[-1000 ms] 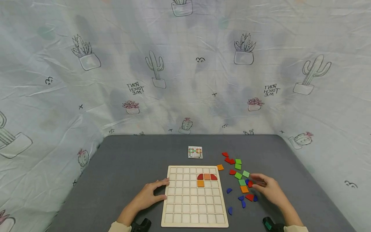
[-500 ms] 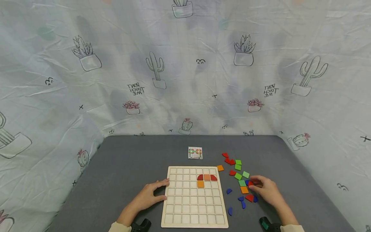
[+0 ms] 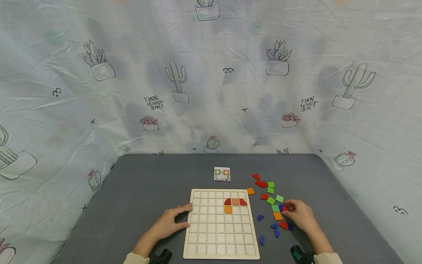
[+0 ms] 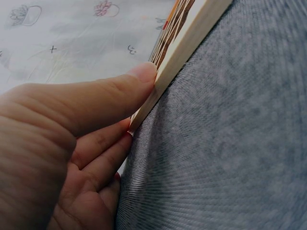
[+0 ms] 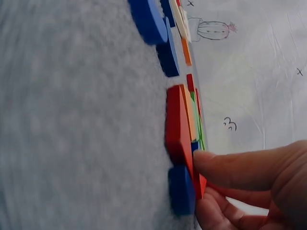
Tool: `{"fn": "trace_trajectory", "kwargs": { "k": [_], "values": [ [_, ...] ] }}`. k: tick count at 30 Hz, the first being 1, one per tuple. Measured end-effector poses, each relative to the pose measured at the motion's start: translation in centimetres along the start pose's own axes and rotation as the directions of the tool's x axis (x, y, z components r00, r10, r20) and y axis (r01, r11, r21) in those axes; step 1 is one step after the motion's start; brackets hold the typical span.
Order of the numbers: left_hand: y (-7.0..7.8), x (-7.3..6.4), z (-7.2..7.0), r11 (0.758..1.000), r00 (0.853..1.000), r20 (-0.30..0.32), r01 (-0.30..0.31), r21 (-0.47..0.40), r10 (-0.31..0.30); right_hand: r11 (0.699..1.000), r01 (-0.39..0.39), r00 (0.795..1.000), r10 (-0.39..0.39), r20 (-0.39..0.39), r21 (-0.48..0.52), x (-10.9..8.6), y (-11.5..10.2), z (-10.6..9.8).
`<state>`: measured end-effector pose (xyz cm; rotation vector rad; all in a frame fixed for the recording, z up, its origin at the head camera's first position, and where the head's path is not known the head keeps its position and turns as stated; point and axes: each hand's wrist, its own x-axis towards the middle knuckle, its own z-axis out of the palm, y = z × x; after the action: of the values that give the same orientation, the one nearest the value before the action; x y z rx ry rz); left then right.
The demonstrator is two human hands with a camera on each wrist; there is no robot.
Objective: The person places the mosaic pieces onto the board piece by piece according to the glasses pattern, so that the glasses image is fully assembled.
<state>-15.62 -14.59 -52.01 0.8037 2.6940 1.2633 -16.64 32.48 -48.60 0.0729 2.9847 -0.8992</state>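
Observation:
A wooden grid board (image 3: 221,242) lies on the grey table (image 3: 148,183). It carries two red quarter-rounds flanking an orange square (image 3: 235,201), with a second orange square (image 3: 228,209) below. My left hand (image 3: 184,216) rests on the board's left edge with fingers straight. The left wrist view shows its thumb (image 4: 124,88) pressed against the board's side (image 4: 192,43). My right hand (image 3: 288,209) sits among the loose pieces right of the board and pinches a red piece (image 3: 284,208) beside a blue one (image 3: 280,207). In the right wrist view, thumb and fingers close on that red piece (image 5: 197,182).
A small pattern card (image 3: 222,173) lies behind the board. Loose red (image 3: 256,176), green (image 3: 271,184), orange (image 3: 250,190) and blue (image 3: 261,240) pieces are scattered right of the board. Cactus-print cloth (image 3: 211,91) walls in the table at the back and sides.
My right hand has drawn slightly left and its fingers have curled in around the red piece. The left hand and the board have not moved.

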Motion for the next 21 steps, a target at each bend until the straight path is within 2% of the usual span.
{"fn": "trace_trajectory", "kwargs": {
  "k": [9,21],
  "values": [
    [0.2,0.0,0.0,1.0,1.0,0.002,0.001,0.003,-0.001,0.998,-0.063,0.998,0.063,0.01,-0.025,-0.1,-1.0,-0.2],
    [0.0,0.0,0.0,1.0,1.0,0.006,-0.002,0.003,0.002,0.992,-0.036,0.997,0.044,-0.06,0.124,-0.3,0.0,0.3]
  ]
}}
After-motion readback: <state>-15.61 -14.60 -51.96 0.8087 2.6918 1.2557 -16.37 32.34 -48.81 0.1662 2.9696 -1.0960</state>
